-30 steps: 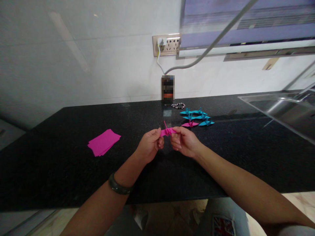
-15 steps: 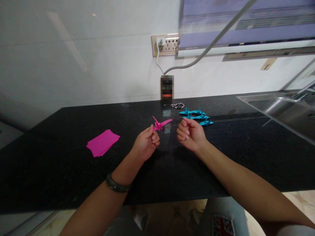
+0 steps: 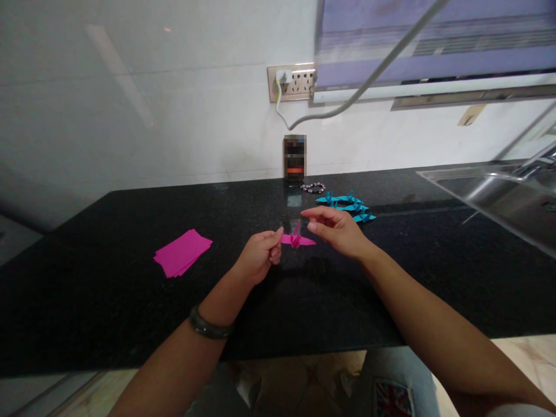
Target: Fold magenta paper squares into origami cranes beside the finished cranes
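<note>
My right hand (image 3: 341,230), thumb and fingers parted just beside the paper, partly blocks my view of the blue cranes (image 3: 357,207); a bead bracelet (image 3: 320,190) lies behind them and stacked pink sheets (image 3: 183,253) off to my left. The pink crane (image 3: 296,241), crisply folded with flat pointed wings, sits between my hands, one wing pinched in my left hand (image 3: 259,255). Below is the glossy black bench (image 3: 130,313), against a pale wall (image 3: 195,127).
</note>
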### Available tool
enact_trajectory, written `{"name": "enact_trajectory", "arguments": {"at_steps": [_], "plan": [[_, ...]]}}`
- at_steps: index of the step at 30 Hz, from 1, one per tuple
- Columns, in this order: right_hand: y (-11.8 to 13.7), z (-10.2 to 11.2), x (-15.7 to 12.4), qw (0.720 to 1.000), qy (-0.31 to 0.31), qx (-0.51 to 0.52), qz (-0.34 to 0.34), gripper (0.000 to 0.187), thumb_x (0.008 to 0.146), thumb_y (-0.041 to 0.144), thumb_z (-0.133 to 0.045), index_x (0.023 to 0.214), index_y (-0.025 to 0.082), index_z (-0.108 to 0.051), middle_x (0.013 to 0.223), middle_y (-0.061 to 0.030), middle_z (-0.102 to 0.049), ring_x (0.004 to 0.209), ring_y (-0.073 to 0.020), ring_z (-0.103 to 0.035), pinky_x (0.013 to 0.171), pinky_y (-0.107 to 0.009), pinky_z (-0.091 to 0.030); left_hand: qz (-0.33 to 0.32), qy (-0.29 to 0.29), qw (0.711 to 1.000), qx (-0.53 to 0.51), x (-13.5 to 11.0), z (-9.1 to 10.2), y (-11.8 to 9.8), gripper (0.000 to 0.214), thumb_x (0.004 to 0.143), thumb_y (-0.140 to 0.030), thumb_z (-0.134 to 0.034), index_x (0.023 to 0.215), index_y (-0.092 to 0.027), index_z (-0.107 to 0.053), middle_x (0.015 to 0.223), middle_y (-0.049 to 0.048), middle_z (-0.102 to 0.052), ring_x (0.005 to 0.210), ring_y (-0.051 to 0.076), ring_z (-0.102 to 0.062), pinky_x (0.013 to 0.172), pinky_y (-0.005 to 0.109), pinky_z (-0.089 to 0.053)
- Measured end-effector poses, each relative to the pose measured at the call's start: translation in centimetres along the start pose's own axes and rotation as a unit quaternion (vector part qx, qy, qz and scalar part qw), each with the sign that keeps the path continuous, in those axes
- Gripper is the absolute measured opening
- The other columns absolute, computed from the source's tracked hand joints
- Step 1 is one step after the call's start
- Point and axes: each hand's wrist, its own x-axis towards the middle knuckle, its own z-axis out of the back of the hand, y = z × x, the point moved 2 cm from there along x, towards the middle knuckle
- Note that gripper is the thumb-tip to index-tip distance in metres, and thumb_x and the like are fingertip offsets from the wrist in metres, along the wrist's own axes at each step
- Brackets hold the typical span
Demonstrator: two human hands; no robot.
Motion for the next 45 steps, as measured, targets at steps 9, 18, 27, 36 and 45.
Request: {"name": "enact_trajectory", "arguments": {"at_steps": [9,18,27,36,45], "plan": [[-0.1,-0.4,-0.3,0.992,0.064,-0.104,0.032,0.018,0.075,0.029,-0.059,0.085,0.015,-0.064,0.076,-0.0023,-0.061,0.069,-0.0118,-0.054,0.063,-0.024,-0.042,0.066,0.045,0.997,-0.021,0.0,0.1,0.1,0.036,0.075,-0.038,-0.057,0.054,-0.016,-0.037,0.038,-0.0073,-0.033,0.033,0.004,-0.028,0.036,0.019,-0.021],[-0.9,-0.6,-0.2,0.991,0.052,-0.121,-0.001,0.014,0.074,0.029,-0.058,0.076,0.015,-0.063,0.071,-0.0009,-0.063,0.066,-0.0117,-0.056,0.061,-0.024,-0.042,0.061,-0.054,0.993,-0.084,0.7,0.8,0.1,0.035,0.077,-0.036,-0.053,0.053,-0.016,-0.037,0.037,-0.0070,-0.030,0.032,0.004,-0.026,0.035,0.018,-0.018],[0.1,1.4,1.4,0.972,-0.109,-0.205,-0.030,0.019,0.073,0.032,-0.057,0.074,0.014,-0.063,0.066,-0.0025,-0.063,0.056,-0.0105,-0.052,0.053,-0.023,-0.039,0.005,-0.125,0.983,-0.135,1.2,1.9,-0.2,0.031,0.076,-0.036,-0.054,0.056,-0.017,-0.040,0.039,-0.0071,-0.032,0.033,0.005,-0.030,0.036,0.017,-0.022],[0.0,4.3,8.6,0.887,-0.172,-0.425,-0.062,0.022,0.070,0.035,-0.058,0.068,0.015,-0.068,0.064,-0.0061,-0.065,0.058,-0.0133,-0.056,0.055,-0.025,-0.037,-0.011,-0.109,0.984,-0.139,0.7,1.1,-0.4,0.031,0.074,-0.036,-0.056,0.056,-0.017,-0.040,0.039,-0.0070,-0.033,0.034,0.005,-0.030,0.037,0.018,-0.022],[-3.0,2.8,12.4,0.821,-0.094,-0.545,-0.141,0.027,0.074,0.040,-0.057,0.079,0.017,-0.070,0.081,-0.0104,-0.068,0.075,-0.0182,-0.061,0.065,-0.026,-0.040,-0.013,-0.112,0.983,-0.148,0.6,0.9,-0.4,0.031,0.074,-0.035,-0.056,0.055,-0.017,-0.039,0.040,-0.0069,-0.033,0.034,0.004,-0.031,0.037,0.018,-0.022]]}}
